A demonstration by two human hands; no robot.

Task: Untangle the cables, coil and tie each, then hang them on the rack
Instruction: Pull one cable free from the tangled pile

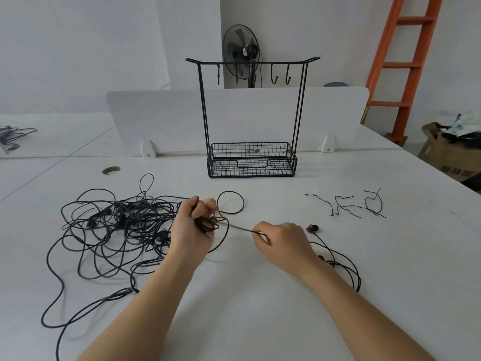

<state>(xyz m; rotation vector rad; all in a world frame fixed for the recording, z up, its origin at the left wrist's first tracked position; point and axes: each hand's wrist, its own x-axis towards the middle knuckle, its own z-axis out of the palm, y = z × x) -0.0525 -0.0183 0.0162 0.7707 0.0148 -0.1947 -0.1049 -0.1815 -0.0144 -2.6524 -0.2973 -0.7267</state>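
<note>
A big tangle of black cables [112, 225] sprawls over the left of the white table. My left hand [194, 225] is closed around a small coil of thin black cable [208, 224] at the tangle's right edge, a metal plug poking out below its fingers. My right hand [279, 241] pinches the same cable pulled taut between the two hands. The cable runs on under my right wrist to earbuds [312, 228] and loops [346, 267] lying on the table. The black wire rack [251, 110] stands at the back centre, its hooks bare.
Several black twist ties [346, 204] lie to the right of the hands. A white divider panel [161, 115] stands behind the rack. The table has a round cable hole [111, 170] at the left. An orange ladder [406, 61] and a cardboard box [447, 149] are off the right edge.
</note>
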